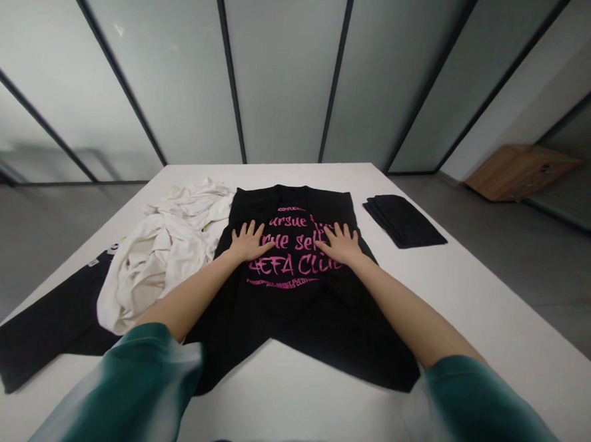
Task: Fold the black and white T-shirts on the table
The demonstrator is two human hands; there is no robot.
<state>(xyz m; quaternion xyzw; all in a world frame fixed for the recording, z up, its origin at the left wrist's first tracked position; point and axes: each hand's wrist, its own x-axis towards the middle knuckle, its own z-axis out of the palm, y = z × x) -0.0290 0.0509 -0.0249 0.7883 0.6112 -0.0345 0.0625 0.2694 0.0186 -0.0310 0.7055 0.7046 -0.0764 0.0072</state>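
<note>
A black T-shirt (279, 320) with pink lettering lies spread out on the white table, its upper part squared off at the far end. My left hand (247, 241) rests flat on the left side of the print, fingers spread. On the right side of the print lies my right hand (341, 244), also flat with its fingers apart. Both palms press on the cloth and neither grips it. Parts of the lettering are hidden under the hands.
Crumpled white clothing (168, 253) is heaped left of the shirt, partly over another black garment (54, 319). A folded black garment (404, 221) sits at the right. These lie on the white table (470, 305). A wooden cabinet (519, 171) stands beyond it, near frosted glass panels.
</note>
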